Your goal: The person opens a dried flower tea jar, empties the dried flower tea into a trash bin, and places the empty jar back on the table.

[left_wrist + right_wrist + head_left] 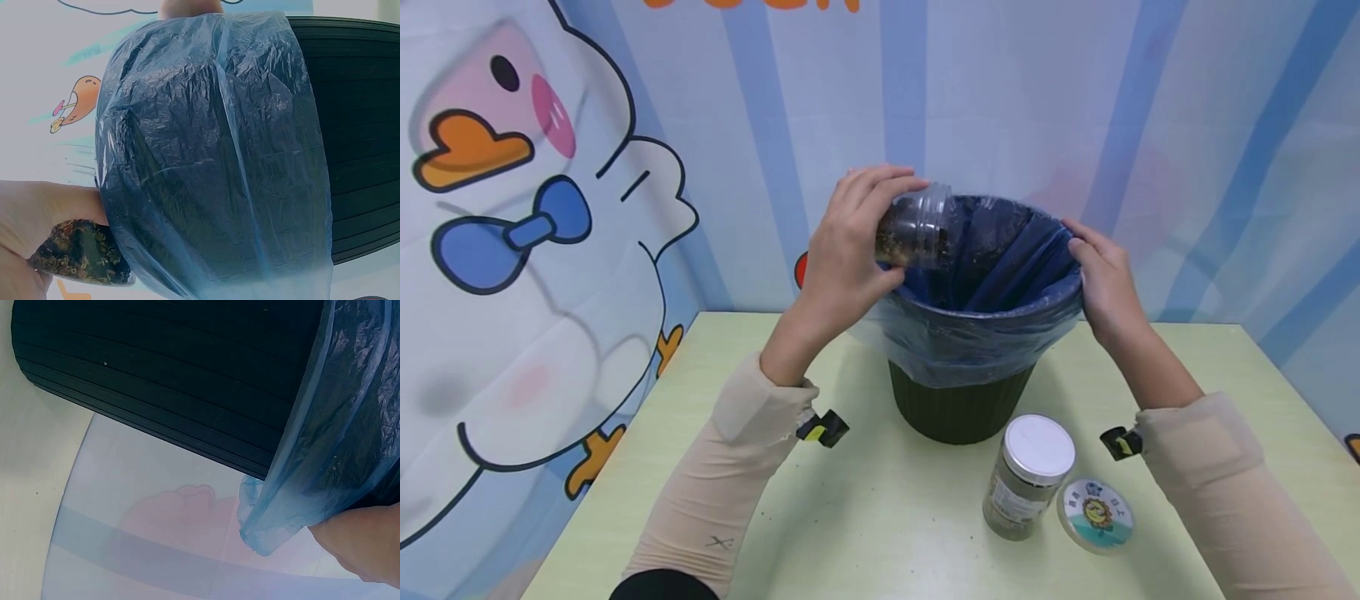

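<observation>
My left hand [850, 242] grips a clear plastic jar [917, 233] tipped on its side, its mouth over the rim of a dark trash bin [958, 404]. Dark, flaky bits lie inside the jar; the left wrist view shows them through its wall [81, 253]. A blue plastic bag [1000, 337] lines the bin and folds down over its outside. On the bin's right, my right hand [1105, 279] holds the lined rim, thumb on the near side; in the right wrist view only part of that hand [365, 540] appears beside the bag.
In front of the bin stands a jar with a white lid [1030, 475] and a label. To its right lies a round printed lid [1096, 515] on the pale table [850, 517]. A cartoon-printed curtain [820, 108] hangs behind. Small specks dot the tabletop.
</observation>
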`<state>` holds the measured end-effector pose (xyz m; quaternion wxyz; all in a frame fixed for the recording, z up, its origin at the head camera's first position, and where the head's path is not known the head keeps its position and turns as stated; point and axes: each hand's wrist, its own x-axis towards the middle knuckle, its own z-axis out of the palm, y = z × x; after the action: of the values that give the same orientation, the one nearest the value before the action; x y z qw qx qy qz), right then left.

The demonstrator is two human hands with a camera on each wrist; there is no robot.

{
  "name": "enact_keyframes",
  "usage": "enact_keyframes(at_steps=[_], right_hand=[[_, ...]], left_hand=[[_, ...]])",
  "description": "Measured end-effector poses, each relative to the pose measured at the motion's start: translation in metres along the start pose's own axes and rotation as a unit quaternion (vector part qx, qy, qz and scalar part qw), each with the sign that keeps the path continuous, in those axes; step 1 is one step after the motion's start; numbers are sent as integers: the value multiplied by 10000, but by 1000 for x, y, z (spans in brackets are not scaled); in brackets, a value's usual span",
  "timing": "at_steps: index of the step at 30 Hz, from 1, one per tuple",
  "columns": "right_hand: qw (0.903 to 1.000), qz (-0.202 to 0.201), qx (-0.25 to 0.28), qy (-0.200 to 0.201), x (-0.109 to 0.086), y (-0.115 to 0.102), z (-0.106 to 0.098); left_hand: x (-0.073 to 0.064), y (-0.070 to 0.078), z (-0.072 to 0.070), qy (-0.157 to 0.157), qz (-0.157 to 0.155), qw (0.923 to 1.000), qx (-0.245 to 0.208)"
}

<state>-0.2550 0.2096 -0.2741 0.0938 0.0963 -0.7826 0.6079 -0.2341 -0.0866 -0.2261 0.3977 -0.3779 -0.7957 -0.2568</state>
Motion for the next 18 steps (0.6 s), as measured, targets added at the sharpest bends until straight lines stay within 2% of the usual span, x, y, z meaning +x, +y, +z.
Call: enact_keyframes(at_steps=[18], right_hand=[[10000,-6,10,-7,0,0,0]], left_hand=[[0,-2,3,49,127,9997,180]])
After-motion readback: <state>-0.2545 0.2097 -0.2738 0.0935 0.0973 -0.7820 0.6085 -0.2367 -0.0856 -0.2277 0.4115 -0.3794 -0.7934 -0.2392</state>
